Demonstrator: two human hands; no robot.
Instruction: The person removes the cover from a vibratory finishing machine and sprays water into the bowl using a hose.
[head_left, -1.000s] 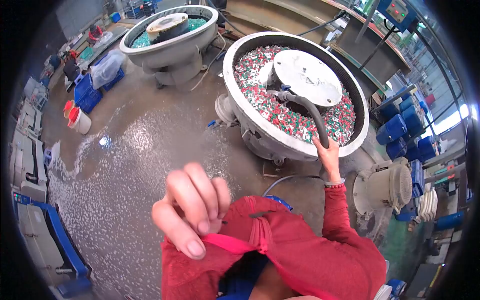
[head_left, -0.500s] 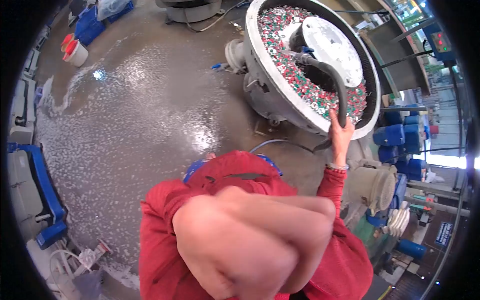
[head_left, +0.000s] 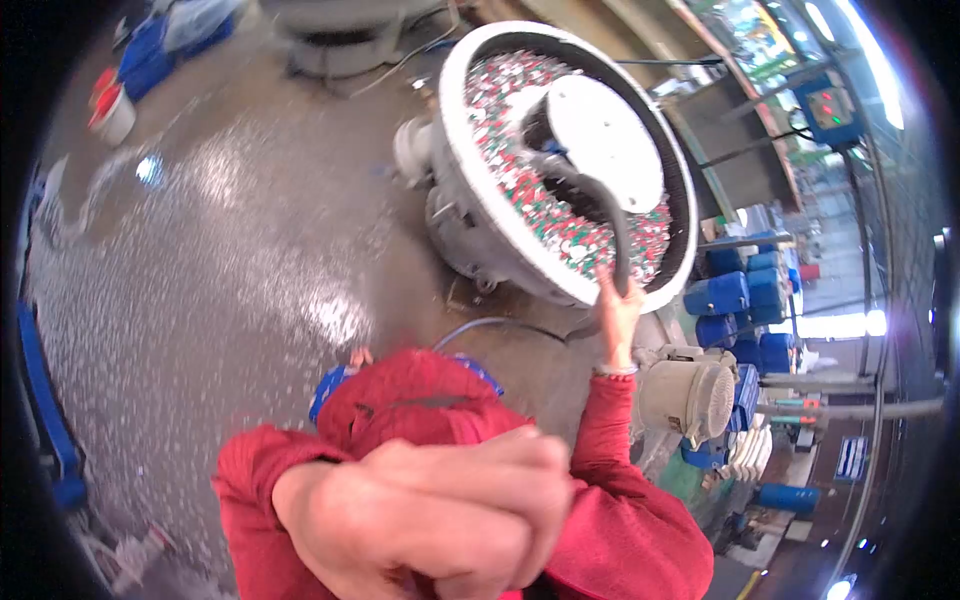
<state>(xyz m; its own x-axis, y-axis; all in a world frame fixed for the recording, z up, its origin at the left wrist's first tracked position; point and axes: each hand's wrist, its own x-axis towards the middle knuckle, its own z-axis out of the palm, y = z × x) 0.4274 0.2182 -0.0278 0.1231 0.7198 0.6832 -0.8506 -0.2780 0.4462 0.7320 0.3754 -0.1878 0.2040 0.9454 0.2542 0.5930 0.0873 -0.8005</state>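
Note:
My right hand [head_left: 618, 318] reaches forward and is wrapped round a thick dark hose [head_left: 622, 235] at the near rim of a large round tub [head_left: 455, 115]. The hose arches over the rim, and its far end lies inside by the centre. Small red, green and white pieces [head_left: 500, 150] fill the ring of the tub around a raised white disc [head_left: 605, 140]. Close to the camera, my left hand [head_left: 430, 515] is closed with the fingers curled in. Its fingertips are turned away, so anything inside them is hidden.
A beige motor-like unit [head_left: 685, 395] stands right of my arm. Blue drums [head_left: 718, 295] are grouped behind it. The floor [head_left: 230, 280] on the left is wet and foamy. A white bucket [head_left: 113, 118] and blue crates [head_left: 150, 62] are at the far left. A control box [head_left: 830, 110] hangs upper right.
The view has shifted, so the tub and my body appear further left. My left hand sits lower and further left in view. My right hand keeps its grip on the hose.

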